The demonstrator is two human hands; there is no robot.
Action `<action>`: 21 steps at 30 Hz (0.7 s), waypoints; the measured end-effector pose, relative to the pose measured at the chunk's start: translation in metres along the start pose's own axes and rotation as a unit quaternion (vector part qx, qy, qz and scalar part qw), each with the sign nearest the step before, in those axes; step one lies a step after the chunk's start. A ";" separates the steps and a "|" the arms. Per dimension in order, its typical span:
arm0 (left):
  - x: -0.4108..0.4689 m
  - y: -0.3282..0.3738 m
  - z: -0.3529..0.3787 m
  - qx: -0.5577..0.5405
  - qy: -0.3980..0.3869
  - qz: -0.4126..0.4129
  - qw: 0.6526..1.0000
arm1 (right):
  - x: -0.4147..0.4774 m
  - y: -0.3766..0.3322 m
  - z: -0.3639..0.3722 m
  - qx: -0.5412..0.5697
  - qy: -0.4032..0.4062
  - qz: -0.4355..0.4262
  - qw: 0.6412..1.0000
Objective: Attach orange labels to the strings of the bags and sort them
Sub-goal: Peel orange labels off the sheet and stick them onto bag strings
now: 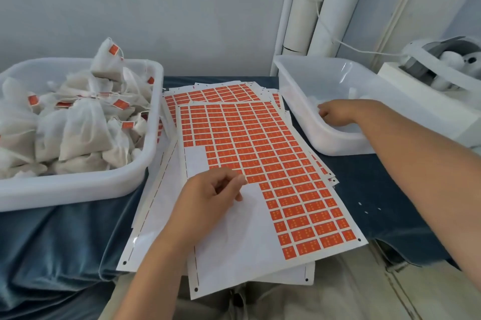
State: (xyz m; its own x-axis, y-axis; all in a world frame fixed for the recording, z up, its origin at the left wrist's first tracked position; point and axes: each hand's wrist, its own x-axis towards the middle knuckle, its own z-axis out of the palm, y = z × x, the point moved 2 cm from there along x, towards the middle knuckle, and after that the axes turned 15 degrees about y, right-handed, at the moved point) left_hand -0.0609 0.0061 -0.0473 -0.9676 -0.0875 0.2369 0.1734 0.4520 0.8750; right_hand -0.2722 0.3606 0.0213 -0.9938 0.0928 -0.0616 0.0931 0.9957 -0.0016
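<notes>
My left hand point(216, 193) rests on the top sheet of orange labels point(263, 153), fingers curled. Its index fingertip is at the edge of the label rows, where the bare white backing begins. I see no label between thumb and finger. My right hand point(331, 114) reaches into the translucent right bin point(335, 144), with fingers bent down near white bags point(313, 101). Whether it grips one is hidden. The white left bin point(78, 184) is heaped with white drawstring bags point(83, 132), several of them carrying orange labels on their strings.
More label sheets point(221, 92) are stacked under the top one, all on a blue cloth point(364, 189). White tubes point(328, 2) lean against the wall at the back right. A white device point(437, 64) with a cord sits behind the right bin.
</notes>
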 end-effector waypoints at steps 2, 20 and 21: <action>0.000 0.000 0.000 -0.002 -0.005 -0.002 1.000 | 0.001 0.000 0.002 0.007 0.001 0.008 1.000; -0.007 0.028 -0.010 -0.082 0.028 0.004 0.996 | -0.112 -0.024 -0.073 0.712 0.062 -0.077 0.695; -0.007 0.032 -0.011 -0.092 0.023 0.009 0.995 | -0.125 -0.034 -0.072 0.713 0.062 -0.076 0.694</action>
State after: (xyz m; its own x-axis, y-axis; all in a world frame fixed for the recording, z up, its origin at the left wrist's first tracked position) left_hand -0.0461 0.0114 -0.0163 -0.9551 -0.1233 0.2695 0.2261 0.2849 0.9315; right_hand -0.1554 0.3160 0.1010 -0.9882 0.0757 0.1332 -0.1348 -0.0176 -0.9907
